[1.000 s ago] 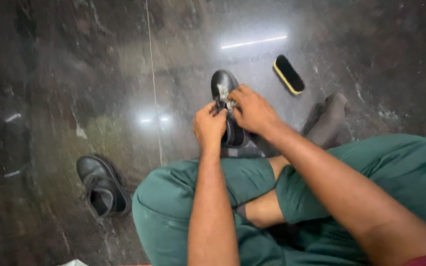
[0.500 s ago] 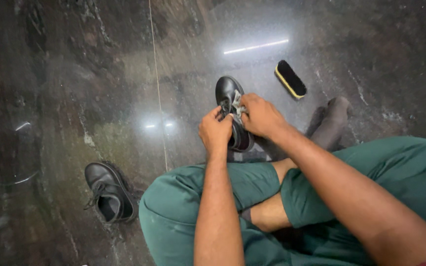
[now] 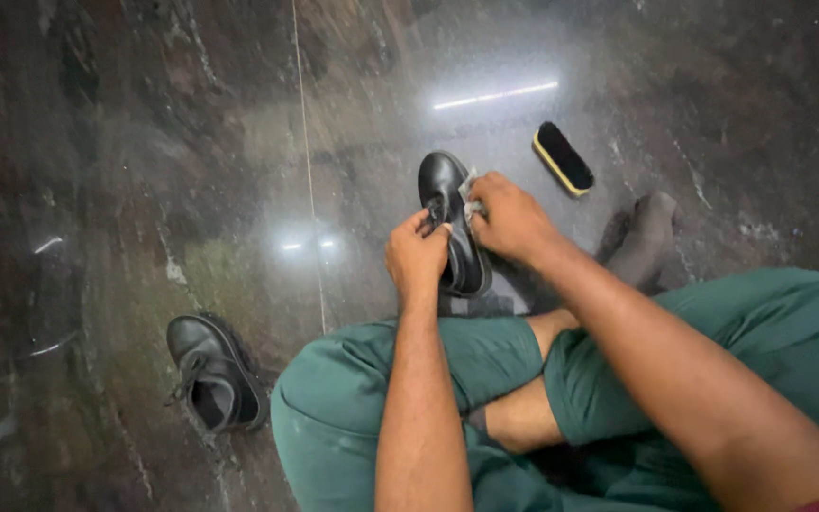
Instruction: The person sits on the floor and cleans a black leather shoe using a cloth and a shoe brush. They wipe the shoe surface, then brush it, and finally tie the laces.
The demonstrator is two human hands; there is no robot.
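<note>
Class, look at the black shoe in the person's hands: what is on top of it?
Both hands rest on the black shoe: left hand grips its side, right hand presses a pale cloth onto it. The laces and opening are covered.

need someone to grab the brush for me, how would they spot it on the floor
On the dark glossy stone floor, look past the shoe held in both hands, to its upper right. The brush is the oblong block with black bristles and a yellow edge.

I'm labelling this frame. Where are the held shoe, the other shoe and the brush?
held shoe [image 3: 442, 185]: head view, glossy toe.
other shoe [image 3: 203, 353]: head view, toe and laces.
brush [image 3: 564, 157]: head view, dark bristle face.
</note>
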